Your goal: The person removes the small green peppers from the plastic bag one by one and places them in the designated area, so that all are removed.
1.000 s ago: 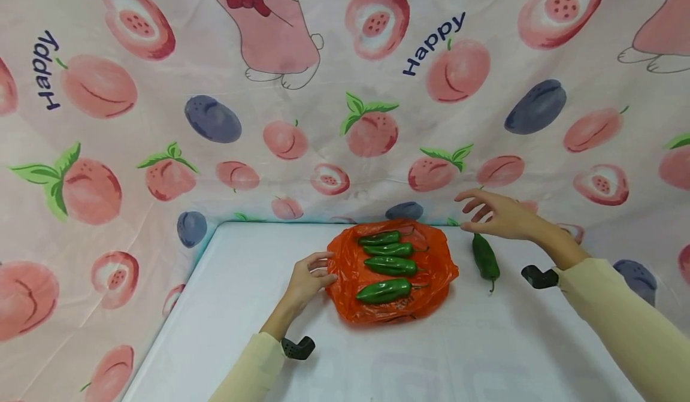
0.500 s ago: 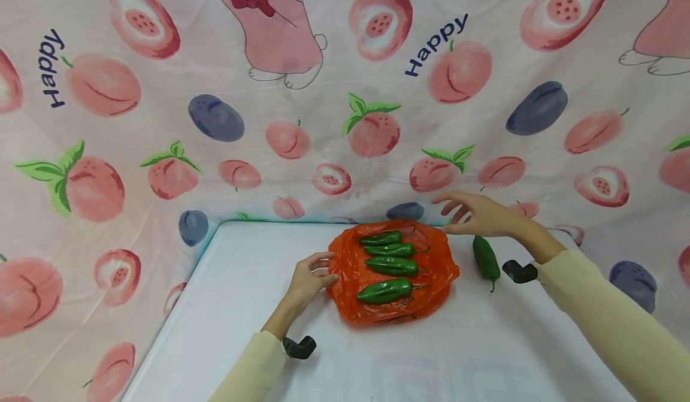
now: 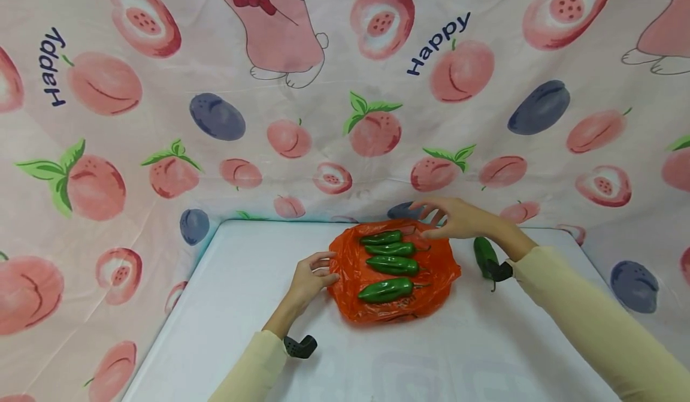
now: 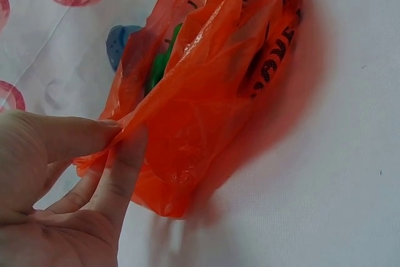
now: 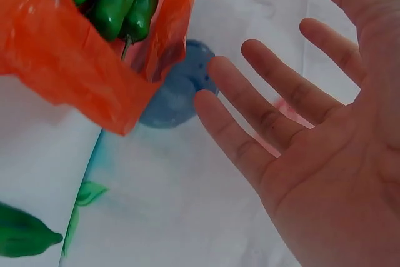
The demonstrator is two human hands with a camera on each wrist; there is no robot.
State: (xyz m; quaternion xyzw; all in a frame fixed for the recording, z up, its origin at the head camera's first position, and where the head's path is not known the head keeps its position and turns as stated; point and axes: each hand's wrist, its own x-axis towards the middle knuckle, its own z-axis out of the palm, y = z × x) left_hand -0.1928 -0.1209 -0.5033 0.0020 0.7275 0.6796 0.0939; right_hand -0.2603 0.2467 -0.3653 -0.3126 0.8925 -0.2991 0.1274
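An orange plastic bag lies open on the white table, with several green peppers side by side in its mouth. At the bag's left edge is my left hand; the left wrist view shows its thumb and fingers pinching the plastic rim. My right hand hovers by the bag's far right edge. Its fingers are spread and hold nothing in the right wrist view. One more green pepper lies on the table right of the bag, partly hidden by the black wrist camera.
A cloth printed with peaches hangs behind the white table and at its sides. The table's back edge runs just behind the bag. Each wrist carries a small black camera.
My right hand has moved left, from above the loose pepper to the bag's far right edge. The left hand keeps its hold on the bag, and the peppers have not moved.
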